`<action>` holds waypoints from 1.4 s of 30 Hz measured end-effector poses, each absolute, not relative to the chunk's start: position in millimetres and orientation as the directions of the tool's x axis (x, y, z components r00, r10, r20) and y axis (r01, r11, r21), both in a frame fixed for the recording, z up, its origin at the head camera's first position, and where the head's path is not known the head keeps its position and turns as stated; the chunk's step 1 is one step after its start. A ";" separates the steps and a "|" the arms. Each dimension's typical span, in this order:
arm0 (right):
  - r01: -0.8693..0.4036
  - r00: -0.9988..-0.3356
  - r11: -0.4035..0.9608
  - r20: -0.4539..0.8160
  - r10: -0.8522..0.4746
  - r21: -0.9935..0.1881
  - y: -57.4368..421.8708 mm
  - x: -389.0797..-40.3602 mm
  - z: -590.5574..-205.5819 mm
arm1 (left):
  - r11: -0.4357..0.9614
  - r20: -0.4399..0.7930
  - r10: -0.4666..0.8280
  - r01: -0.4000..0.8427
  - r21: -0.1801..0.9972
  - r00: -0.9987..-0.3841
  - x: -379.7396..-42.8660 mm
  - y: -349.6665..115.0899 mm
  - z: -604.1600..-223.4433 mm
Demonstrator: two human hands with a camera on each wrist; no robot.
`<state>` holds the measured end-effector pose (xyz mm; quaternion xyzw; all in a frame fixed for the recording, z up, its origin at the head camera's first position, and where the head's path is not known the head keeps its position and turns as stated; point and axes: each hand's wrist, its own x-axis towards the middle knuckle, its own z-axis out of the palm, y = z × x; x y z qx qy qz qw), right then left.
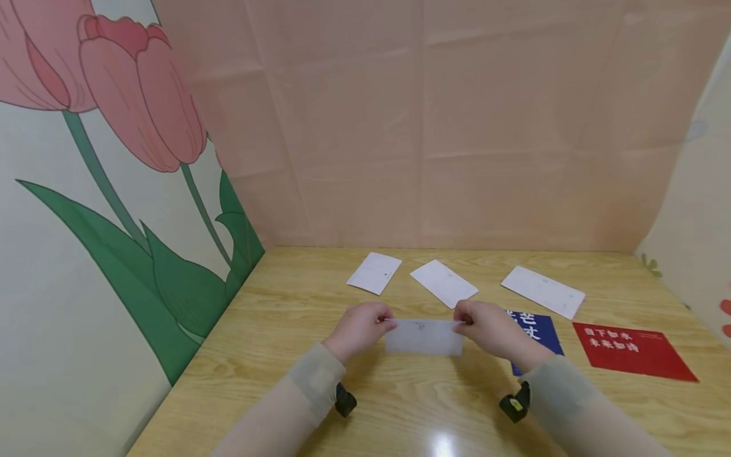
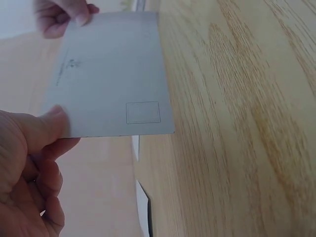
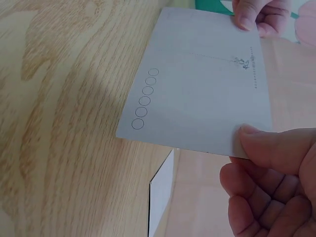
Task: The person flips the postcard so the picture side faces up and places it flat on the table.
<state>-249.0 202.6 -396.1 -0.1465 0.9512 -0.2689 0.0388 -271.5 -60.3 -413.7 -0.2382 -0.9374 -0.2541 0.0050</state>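
A white postcard is held up above the wooden table by both hands. My left hand pinches its far left corner between thumb and fingers, and my right hand pinches the far right corner. In the left wrist view the postcard shows a printed stamp box and a small dark emblem. A row of small circles runs along one edge of the postcard in the right wrist view. The side facing the table is hidden.
White cards lie towards the table's back: one at left, one in the middle, one at right. A blue card, partly behind the right arm, and a red card lie on the right. Peach cloth hangs behind.
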 end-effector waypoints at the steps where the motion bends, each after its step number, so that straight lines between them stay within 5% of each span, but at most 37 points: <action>1: -0.263 -0.954 0.814 0.012 -0.300 -0.517 202.6 -248.7 -395.9 | 0.757 0.139 0.447 0.457 0.467 -0.884 -271.2 -60.3 -413.5; 15: -0.298 -0.946 0.812 0.039 -0.323 -0.502 203.1 -242.6 -396.0 | 0.763 0.233 0.486 0.539 0.356 -0.842 -267.8 -63.6 -414.3; 28: -0.389 -0.910 0.779 0.077 -0.406 -0.491 206.4 -236.7 -401.9 | 0.762 0.202 0.517 0.555 0.334 -0.832 -263.5 -66.4 -416.3; 42: -0.288 -0.927 0.819 -0.070 -0.368 -0.496 204.1 -234.0 -413.0 | 0.768 0.113 0.585 0.593 0.242 -0.803 -260.1 -65.8 -427.2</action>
